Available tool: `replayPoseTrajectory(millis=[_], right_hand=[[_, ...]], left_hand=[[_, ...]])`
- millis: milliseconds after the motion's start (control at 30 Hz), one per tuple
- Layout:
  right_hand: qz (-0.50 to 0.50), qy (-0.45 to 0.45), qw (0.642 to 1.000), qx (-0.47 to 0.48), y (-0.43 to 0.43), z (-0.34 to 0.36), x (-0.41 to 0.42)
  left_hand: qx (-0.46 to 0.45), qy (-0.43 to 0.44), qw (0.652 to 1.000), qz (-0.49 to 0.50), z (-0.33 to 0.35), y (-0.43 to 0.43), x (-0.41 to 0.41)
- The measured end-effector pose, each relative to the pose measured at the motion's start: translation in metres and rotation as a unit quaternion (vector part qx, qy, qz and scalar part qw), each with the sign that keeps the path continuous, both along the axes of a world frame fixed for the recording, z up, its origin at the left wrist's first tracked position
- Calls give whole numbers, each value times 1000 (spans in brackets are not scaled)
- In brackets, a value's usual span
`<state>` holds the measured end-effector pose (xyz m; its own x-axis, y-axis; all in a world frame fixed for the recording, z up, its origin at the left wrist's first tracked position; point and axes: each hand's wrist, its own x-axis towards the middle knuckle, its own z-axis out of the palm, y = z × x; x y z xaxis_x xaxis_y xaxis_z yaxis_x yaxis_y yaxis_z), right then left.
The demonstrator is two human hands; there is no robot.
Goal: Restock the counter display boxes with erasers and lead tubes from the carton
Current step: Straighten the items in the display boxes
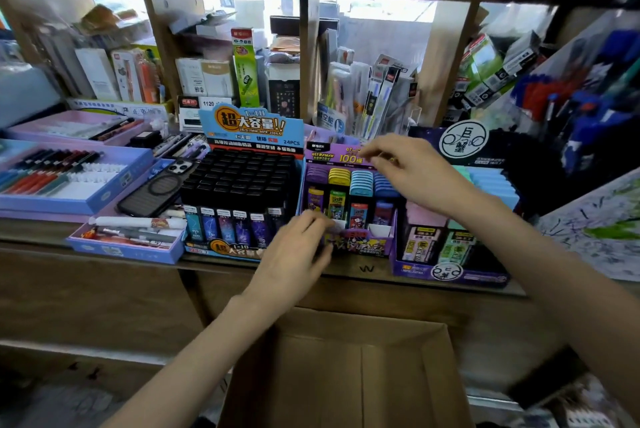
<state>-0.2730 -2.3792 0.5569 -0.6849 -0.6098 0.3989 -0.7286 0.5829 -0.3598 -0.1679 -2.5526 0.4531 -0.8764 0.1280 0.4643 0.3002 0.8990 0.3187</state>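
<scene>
A purple display box (356,242) of lead tubes with purple, yellow and blue caps (349,179) stands at the counter's front edge. My left hand (298,247) grips its front left corner, fingers above and thumb below. My right hand (412,174) hovers over the box's back, fingers curled at the header card (341,153); whether they pinch it I cannot tell. To the left stands a blue display box (221,249) packed with black-capped lead tubes (239,181). To the right is a dark purple box (450,273) holding pastel erasers (491,181). The brown carton (346,375) lies open below the counter.
A phone in a dark case (156,192) and flat lilac pen trays (69,181) fill the counter's left side. Shelves of boxed stationery (214,77) rise behind the displays. A pen rack (588,108) and a scribbled test sheet (595,223) stand at the right.
</scene>
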Motion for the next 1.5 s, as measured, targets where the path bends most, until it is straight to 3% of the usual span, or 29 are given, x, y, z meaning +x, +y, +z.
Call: replayPoseTrajectory(millis=[167,367,967,1100,1200,1367,1500], right_hand=[[2,56,986,154,6,-3,-10],[-17,94,969,229,-11,-24,-18],[32,69,977,200,2,-19,4],[58,65,989,118,18,-22,27],[86,36,989,116,20,-50,51],[45,12,999,24,-12,-97,64],[6,6,1000,19,-52,-116,63]], left_hand=[[-85,-68,992,66,-14,14,-30],[-94,-54,993,55,-19,13,-25],[-130,-39,989,61,-13,15,-9],[-174,44,981,73,-14,16,2],[-128,98,985,61,-24,9,16],[-8,86,985,149,-36,-29,36],[-25,51,991,124,-31,-53,36]])
